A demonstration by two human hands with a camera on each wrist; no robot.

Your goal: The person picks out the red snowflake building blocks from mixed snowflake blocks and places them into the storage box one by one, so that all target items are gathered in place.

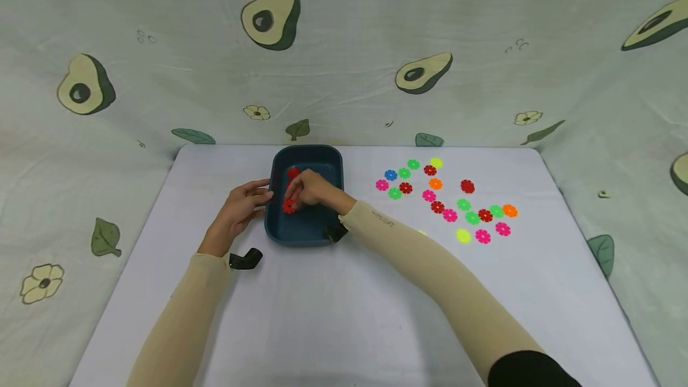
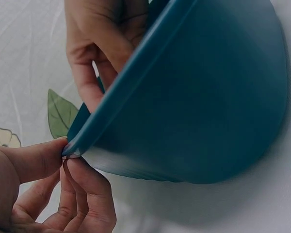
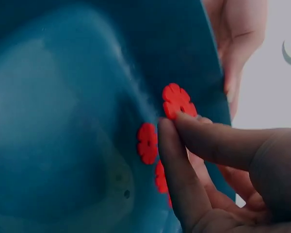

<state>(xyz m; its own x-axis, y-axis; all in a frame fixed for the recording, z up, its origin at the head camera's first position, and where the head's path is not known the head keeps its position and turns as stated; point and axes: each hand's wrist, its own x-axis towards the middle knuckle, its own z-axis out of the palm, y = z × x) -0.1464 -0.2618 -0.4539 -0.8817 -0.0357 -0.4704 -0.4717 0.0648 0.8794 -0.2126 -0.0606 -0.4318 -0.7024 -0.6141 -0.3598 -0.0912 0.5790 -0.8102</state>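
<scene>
A dark blue plastic tray (image 1: 330,235) stands on the white table. My left hand (image 1: 239,211) is at its left side, and in the left wrist view the thumb and fingers pinch the rim (image 2: 104,104). Inside the tray is my right hand (image 1: 314,189). Its thumb and index finger pinch a red flower-shaped disc (image 3: 177,101) by the tray's side wall, as the right wrist view shows. Another red disc (image 3: 147,143) lies on the tray's inner surface, and further red ones beside it are partly hidden behind the fingers.
Right of the tray, flower-shaped discs lie scattered on the table: green (image 1: 463,204), pink (image 1: 450,215), dark red (image 1: 467,186), orange (image 1: 509,211), yellow (image 1: 463,236) and blue (image 1: 390,175). An avocado-print cloth (image 1: 344,76) hangs behind the table's far edge.
</scene>
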